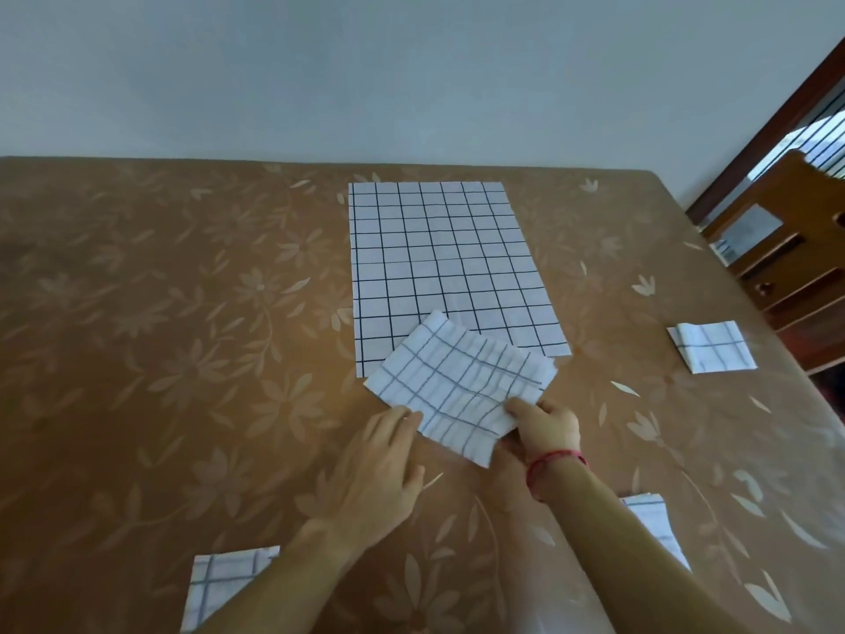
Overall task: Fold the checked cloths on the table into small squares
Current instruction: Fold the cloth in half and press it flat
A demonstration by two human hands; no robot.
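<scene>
A folded white checked cloth (459,382) hangs a little above the table, its far corner overlapping a large unfolded checked cloth (439,258) lying flat in the middle. My right hand (544,427), with a red string on the wrist, pinches the folded cloth's near right edge, thumb on top. My left hand (375,473) lies with straight fingers touching the cloth's near left edge. Small folded checked squares lie at the right (711,347), near left (224,583) and near right (654,523), the last partly hidden by my right forearm.
The table (160,313) wears a brown floral cover and meets a pale wall at its far edge. A wooden chair (777,249) stands beyond the right edge, beside a dark window frame.
</scene>
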